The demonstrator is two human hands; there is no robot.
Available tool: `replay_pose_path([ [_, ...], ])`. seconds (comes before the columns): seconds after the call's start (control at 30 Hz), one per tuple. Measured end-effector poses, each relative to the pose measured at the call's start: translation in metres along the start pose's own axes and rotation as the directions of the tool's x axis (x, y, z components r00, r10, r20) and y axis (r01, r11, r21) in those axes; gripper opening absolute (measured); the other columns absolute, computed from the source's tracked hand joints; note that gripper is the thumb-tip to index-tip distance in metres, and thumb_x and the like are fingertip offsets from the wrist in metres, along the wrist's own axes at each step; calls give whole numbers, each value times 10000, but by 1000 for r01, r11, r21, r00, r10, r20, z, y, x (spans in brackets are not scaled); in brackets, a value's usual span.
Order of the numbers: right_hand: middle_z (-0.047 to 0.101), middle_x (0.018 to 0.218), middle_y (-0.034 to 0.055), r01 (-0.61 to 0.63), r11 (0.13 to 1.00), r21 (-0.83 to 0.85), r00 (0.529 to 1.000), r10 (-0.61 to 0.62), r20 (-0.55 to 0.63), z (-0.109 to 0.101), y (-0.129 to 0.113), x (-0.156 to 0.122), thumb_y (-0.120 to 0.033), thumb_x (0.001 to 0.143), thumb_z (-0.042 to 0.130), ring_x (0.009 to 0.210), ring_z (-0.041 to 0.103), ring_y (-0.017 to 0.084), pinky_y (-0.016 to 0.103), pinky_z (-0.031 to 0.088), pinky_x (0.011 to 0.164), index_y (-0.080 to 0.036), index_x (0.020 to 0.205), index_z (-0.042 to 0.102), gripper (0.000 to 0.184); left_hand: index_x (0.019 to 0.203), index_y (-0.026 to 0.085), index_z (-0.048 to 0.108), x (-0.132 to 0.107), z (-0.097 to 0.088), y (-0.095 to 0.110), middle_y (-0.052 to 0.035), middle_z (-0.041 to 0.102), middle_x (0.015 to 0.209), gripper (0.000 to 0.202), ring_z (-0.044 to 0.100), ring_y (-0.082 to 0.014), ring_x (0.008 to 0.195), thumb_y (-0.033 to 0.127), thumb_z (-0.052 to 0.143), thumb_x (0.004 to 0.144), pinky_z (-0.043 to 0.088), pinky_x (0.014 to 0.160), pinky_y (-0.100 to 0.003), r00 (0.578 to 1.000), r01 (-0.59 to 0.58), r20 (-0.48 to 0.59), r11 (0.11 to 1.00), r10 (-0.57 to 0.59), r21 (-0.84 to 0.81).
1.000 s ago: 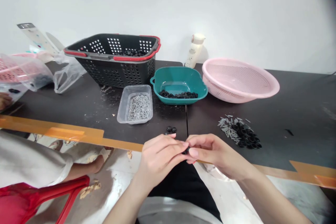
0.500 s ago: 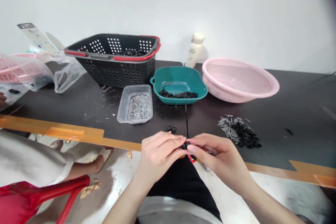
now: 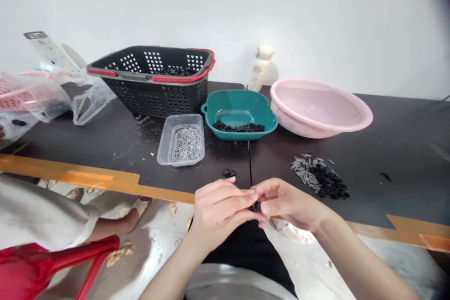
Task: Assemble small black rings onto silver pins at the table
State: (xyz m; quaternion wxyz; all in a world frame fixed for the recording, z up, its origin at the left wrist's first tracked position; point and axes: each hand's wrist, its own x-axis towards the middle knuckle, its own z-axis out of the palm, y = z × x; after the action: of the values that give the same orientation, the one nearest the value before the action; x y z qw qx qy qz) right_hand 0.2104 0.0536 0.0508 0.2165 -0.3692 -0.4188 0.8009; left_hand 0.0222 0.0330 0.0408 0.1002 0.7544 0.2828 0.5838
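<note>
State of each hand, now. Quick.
Left hand: closed, holding a small black part at the fingertips.
Right hand: closed, holding the same part from the other side.

Pins [image 3: 185, 144] in plastic tray [image 3: 165, 145], tray before basket [image 3: 151, 101]; bowl [image 3: 242, 115] right of tray, colander [image 3: 316, 126] right of bowl.

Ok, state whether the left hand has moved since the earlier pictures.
Yes: the left hand has shifted slightly rightward, judged against the teal square plastic bowl, which stayed put.
</note>
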Motion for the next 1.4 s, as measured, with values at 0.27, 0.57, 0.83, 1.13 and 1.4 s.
replay_pose_path([
  [0.27,571,613,-19,275,961,-3,961,-275,19,5,21,8,-453,629,862,587,488,92,239,367,577,-144,603,731,336,799,181,734,-2,3,-3,-16,767,727,213,692,-125,639,350,809,693,603,775,-297,996,86,-10,985,-88,-149],
  [0.57,609,523,-6,177,969,174,981,-187,44,12,21,5,-478,589,874,506,535,87,221,444,537,-144,630,756,357,782,165,737,3,5,-4,-45,762,703,217,678,-135,632,343,816,686,606,691,-275,993,103,-31,965,-114,-240],
  [0.83,628,639,5,172,984,45,983,-174,55,10,8,-3,-437,638,859,597,591,92,205,497,579,-155,634,775,294,804,168,730,3,0,-4,-47,770,732,222,694,-140,646,334,819,686,600,708,-296,996,86,-8,973,-90,-214],
  [1.13,584,612,-18,255,967,-11,965,-254,60,5,13,-1,-382,677,851,584,539,83,222,432,590,-170,630,777,229,778,154,726,5,0,-3,-50,770,722,219,692,-139,633,337,812,694,590,700,-286,996,94,15,969,-93,-229],
  [1.4,552,540,-29,329,937,120,943,-319,-93,20,26,5,-354,667,857,545,525,101,245,428,569,-171,539,690,279,775,192,737,-3,6,-6,-18,753,670,183,663,-133,596,282,850,663,591,653,-279,983,181,14,943,-184,-280],
])
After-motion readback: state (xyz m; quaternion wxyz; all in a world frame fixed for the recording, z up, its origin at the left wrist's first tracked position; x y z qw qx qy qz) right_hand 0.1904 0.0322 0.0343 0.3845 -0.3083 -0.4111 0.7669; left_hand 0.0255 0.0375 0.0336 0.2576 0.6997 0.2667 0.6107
